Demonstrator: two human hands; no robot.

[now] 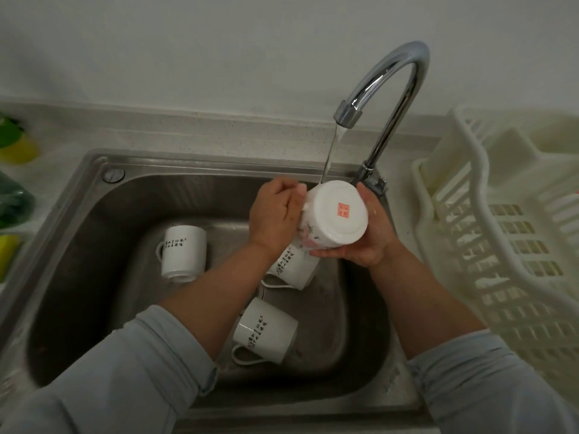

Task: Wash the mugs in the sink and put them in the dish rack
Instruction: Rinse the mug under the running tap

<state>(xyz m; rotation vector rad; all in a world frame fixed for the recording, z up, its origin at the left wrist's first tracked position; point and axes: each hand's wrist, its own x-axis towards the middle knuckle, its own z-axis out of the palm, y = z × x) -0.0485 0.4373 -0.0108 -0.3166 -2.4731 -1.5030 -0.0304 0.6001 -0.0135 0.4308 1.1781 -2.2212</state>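
Note:
A white mug with a red square stamp on its base is held over the steel sink, its base turned toward me. Water from the chrome tap runs onto its upper edge. My right hand cradles the mug from the right and below, fingers curled under it. My left hand grips its left side, fingers bent against the wall. Three more white mugs with black script lie on their sides in the basin: one at the left, one under my left wrist, one nearer me.
A cream plastic dish rack stands on the counter right of the sink. Green and yellow items sit blurred at the far left edge. A grey wall rises behind the tap.

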